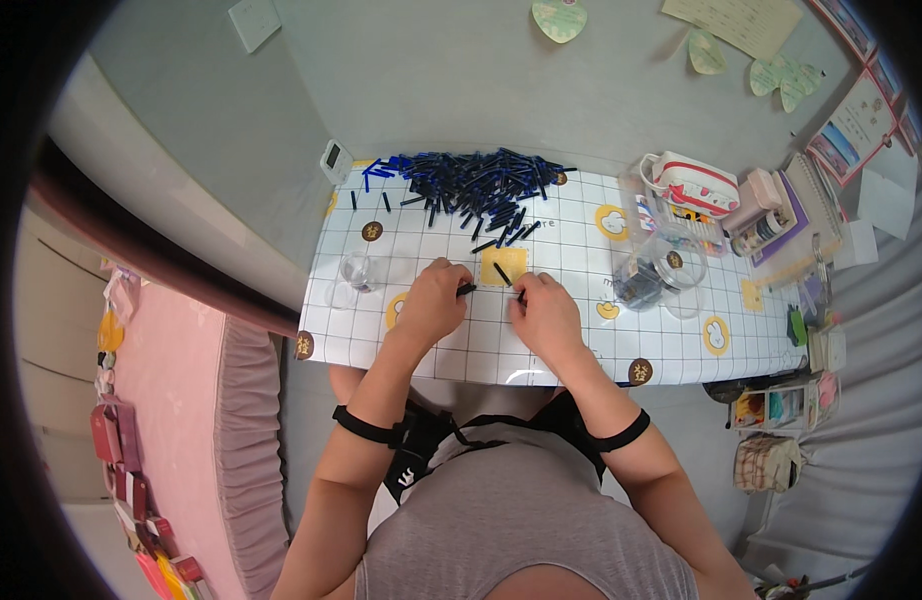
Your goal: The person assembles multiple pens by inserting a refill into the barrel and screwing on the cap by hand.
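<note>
Small dark blue-black tubes that look like ink cartridges lie in a large heap (481, 180) along the far side of the table. One ink cartridge (502, 273) rests on a yellow square printed on the tablecloth, between my hands. My left hand (438, 302) is closed, with the dark end of an ink cartridge (467, 289) sticking out from its fingertips. My right hand (547, 318) is closed too, and a small dark piece (522, 297) shows at its fingertips; most of it is hidden. Both hands stay low over the table's near part.
A clear container (641, 284) with dark pieces stands to the right, a round transparent lid (683, 262) beside it. On the left is a small clear cup (359, 271). A white digital timer (334, 161), a white-and-red pouch (693, 184) and notebooks (813, 205) line the back and right.
</note>
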`<action>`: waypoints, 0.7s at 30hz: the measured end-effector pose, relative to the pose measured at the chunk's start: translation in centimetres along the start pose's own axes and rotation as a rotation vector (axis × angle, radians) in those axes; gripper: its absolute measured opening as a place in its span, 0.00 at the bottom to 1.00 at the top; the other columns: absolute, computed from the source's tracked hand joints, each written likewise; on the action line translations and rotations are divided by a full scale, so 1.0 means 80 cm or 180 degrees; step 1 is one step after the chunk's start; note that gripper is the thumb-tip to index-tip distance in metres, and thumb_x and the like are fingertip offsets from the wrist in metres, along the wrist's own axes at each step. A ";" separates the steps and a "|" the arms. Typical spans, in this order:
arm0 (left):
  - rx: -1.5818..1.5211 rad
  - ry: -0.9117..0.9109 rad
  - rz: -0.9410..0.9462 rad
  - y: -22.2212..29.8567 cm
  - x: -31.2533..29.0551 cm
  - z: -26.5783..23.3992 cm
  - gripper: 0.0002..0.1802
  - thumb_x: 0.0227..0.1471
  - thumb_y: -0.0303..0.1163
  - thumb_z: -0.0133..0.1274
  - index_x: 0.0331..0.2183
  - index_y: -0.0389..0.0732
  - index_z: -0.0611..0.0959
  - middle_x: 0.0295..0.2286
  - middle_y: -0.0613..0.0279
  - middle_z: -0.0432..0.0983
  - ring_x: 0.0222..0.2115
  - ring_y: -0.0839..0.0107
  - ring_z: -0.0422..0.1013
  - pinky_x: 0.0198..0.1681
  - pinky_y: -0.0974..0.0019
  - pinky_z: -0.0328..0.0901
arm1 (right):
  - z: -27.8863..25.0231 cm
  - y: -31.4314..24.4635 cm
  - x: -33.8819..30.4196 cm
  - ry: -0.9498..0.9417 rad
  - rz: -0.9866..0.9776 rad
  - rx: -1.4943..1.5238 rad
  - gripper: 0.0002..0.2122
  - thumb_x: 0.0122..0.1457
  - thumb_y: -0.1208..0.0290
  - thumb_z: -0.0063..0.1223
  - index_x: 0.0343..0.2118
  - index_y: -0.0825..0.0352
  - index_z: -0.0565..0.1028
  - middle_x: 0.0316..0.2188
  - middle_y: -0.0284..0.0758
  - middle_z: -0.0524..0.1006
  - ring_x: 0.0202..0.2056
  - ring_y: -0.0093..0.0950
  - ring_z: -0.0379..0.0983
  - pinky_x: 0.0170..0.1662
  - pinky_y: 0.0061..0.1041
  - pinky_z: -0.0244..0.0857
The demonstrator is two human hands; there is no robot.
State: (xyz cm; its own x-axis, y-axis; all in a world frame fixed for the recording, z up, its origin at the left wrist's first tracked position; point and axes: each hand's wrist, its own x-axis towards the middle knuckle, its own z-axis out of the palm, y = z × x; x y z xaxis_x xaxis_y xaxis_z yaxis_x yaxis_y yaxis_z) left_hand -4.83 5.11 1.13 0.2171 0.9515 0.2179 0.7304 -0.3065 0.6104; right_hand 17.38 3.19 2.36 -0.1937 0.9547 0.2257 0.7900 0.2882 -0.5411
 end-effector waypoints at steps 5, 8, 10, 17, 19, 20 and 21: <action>0.0135 0.0203 -0.0052 0.004 -0.006 -0.011 0.13 0.48 0.23 0.68 0.39 0.33 0.89 0.37 0.46 0.82 0.40 0.47 0.80 0.44 0.52 0.75 | -0.005 0.024 0.023 0.0017 0.0136 -0.0221 0.09 0.59 0.77 0.61 0.42 0.70 0.78 0.35 0.48 0.81 0.39 0.50 0.81 0.43 0.47 0.76; 0.0228 0.0249 -0.0071 0.003 -0.008 -0.014 0.12 0.49 0.23 0.69 0.39 0.33 0.89 0.35 0.47 0.83 0.40 0.48 0.80 0.44 0.51 0.75 | -0.003 0.029 0.041 0.0056 0.0186 -0.0197 0.08 0.60 0.77 0.61 0.41 0.72 0.78 0.35 0.51 0.82 0.39 0.52 0.81 0.43 0.49 0.76; 0.0268 0.0249 -0.0078 0.001 -0.006 -0.014 0.12 0.50 0.24 0.69 0.39 0.33 0.89 0.35 0.48 0.83 0.39 0.48 0.80 0.44 0.51 0.75 | 0.007 0.035 0.053 0.0166 0.0075 -0.0159 0.07 0.60 0.77 0.61 0.40 0.73 0.79 0.35 0.52 0.82 0.39 0.52 0.81 0.44 0.48 0.76; 0.0012 -0.0055 -0.0305 -0.006 0.002 -0.009 0.11 0.49 0.25 0.71 0.37 0.34 0.89 0.33 0.48 0.85 0.35 0.49 0.82 0.42 0.53 0.76 | 0.027 0.017 0.073 -0.0254 0.0191 0.0413 0.05 0.59 0.78 0.61 0.37 0.73 0.82 0.37 0.53 0.82 0.42 0.52 0.81 0.48 0.47 0.76; 0.0028 -0.0071 -0.0297 -0.006 0.004 -0.012 0.11 0.49 0.25 0.71 0.36 0.34 0.89 0.33 0.48 0.85 0.35 0.49 0.82 0.41 0.53 0.76 | 0.026 -0.001 0.067 -0.0271 0.0017 0.0093 0.04 0.59 0.79 0.61 0.35 0.72 0.83 0.37 0.52 0.82 0.42 0.51 0.81 0.49 0.47 0.76; 0.0006 -0.0225 -0.0397 -0.005 0.006 -0.013 0.10 0.49 0.25 0.71 0.36 0.34 0.89 0.34 0.47 0.85 0.36 0.49 0.82 0.42 0.54 0.76 | 0.029 -0.004 0.066 -0.0280 0.0007 0.0097 0.04 0.59 0.79 0.61 0.35 0.72 0.83 0.37 0.52 0.82 0.42 0.51 0.81 0.49 0.47 0.76; -0.0019 -0.0387 -0.0482 -0.002 0.008 -0.014 0.10 0.49 0.25 0.70 0.36 0.34 0.90 0.34 0.47 0.85 0.36 0.50 0.82 0.42 0.54 0.76 | 0.029 -0.005 0.065 -0.0220 -0.0081 0.0036 0.04 0.59 0.78 0.62 0.35 0.72 0.83 0.37 0.51 0.82 0.42 0.50 0.81 0.49 0.46 0.76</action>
State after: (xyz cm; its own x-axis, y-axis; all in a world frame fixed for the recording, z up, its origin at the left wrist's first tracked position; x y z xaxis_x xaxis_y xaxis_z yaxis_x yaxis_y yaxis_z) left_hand -5.55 5.75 2.05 0.1819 0.9829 0.0297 0.7569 -0.1592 0.6338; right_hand 14.68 8.17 1.86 -0.2538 0.9497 0.1833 0.7777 0.3130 -0.5452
